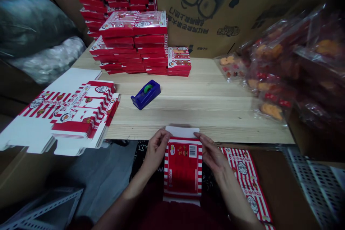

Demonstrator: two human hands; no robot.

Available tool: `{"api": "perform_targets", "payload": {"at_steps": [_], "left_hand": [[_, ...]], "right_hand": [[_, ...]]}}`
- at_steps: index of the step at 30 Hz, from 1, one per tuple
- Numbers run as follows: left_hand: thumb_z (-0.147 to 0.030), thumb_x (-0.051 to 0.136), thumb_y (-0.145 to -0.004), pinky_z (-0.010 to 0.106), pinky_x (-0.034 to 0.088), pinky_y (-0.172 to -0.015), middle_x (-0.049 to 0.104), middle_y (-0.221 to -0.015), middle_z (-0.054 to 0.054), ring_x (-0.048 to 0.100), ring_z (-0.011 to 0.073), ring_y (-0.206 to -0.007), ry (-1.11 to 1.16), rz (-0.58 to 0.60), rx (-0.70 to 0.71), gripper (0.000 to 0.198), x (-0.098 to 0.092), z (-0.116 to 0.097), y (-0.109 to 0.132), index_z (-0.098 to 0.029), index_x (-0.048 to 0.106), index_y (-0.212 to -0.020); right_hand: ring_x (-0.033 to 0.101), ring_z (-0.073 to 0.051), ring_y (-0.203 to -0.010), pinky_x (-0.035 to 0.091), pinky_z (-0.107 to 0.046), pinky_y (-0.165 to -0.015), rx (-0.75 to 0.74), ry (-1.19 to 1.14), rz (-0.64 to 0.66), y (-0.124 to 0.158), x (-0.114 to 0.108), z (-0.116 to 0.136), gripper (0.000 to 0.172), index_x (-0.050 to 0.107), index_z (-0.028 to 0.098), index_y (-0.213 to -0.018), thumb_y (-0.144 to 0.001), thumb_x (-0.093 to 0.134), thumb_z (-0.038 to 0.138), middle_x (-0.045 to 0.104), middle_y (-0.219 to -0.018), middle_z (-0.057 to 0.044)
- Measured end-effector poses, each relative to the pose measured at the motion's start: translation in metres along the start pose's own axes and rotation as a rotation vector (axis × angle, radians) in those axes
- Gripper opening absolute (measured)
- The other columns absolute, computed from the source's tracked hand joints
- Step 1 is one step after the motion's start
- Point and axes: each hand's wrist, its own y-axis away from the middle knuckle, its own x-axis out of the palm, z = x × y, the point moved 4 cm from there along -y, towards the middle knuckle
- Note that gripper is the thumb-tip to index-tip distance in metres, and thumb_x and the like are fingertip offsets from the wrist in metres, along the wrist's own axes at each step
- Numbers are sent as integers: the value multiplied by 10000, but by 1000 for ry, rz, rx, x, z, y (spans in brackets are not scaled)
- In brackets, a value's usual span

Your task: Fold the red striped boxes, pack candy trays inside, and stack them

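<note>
at the front edge of the pale wooden surface [205, 115], a flat red-and-white printed carton [183, 170] lies with its long axis pointing toward the person and its white flap [182, 132] away. the left hand [156, 151] and right hand [212, 152] stay apart, gripping opposite sides near the flap.

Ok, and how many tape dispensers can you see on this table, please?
1. The blue tape dispenser lies on the wooden table, in front of the stacked red boxes. Another could be hidden behind those stacks.
</note>
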Motion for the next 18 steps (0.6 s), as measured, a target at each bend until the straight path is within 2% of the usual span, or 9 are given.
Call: {"api": "perform_targets", "payload": {"at_steps": [2,4,6,8,11,14,16,18], "left_hand": [[-388,689,-938,257,451,-697,658,-837,-16,593,148,-721,174,-47,-30,186,7,3,-1,-222,622,-989],[-347,735,-903,284,494,-720,713,-899,-20,645,155,-717,357,-47,-84,343,13,2,-2,-282,571,-1197],[-311,731,-898,321,530,-766,759,-993,6,698,177,-770,471,4,-153,515,17,-1,-5,-316,517,-1367],[-275,722,-890,325,540,-800,785,-1044,45,724,194,-833,498,81,-231,490,19,-3,-8,-260,601,-1365],[-215,719,-853,313,546,-804,803,-1073,89,741,217,-892,467,185,-309,345,18,-2,-14,-177,760,-1193],[-194,691,-857,361,546,-926,780,-1211,102,720,271,-1101,355,203,-232,266,11,-3,-20,-186,815,-1093],[-233,674,-902,405,516,-1021,752,-1288,95,670,291,-1227,216,242,-165,253,8,-5,-21,-212,816,-1110],[-286,673,-937,423,510,-1033,752,-1286,89,676,281,-1214,102,318,-143,295,8,-7,-20,-245,779,-1209]], "right_hand": [[734,-287,-1111,527,-501,-1067,5,-58,-3,1,3,2,310,783,360,-1039,-748,872,416,819,-1092,4],[723,-278,-1149,526,-482,-1080,3,-104,11,2,8,9,407,745,359,-1134,-746,868,350,795,-1190,12],[708,-282,-1188,518,-475,-1092,25,-123,70,4,14,16,470,718,329,-1217,-764,842,309,770,-1267,-5],[704,-287,-1199,512,-472,-1091,67,-106,143,5,17,22,475,712,297,-1260,-793,801,296,768,-1279,-26],[739,-290,-1119,536,-461,-1037,123,-80,180,3,11,22,387,772,262,-1163,-777,801,268,808,-1179,-45],[728,-286,-1155,523,-456,-1057,70,-51,154,1,-1,16,275,814,262,-1055,-781,832,279,805,-1191,-56],[696,-276,-1221,480,-466,-1121,-8,-8,128,1,-8,13,226,822,273,-1034,-811,831,311,797,-1216,-54],[685,-265,-1236,447,-471,-1160,-67,43,93,3,-11,12,222,822,290,-1040,-823,831,336,800,-1206,-43]]}}
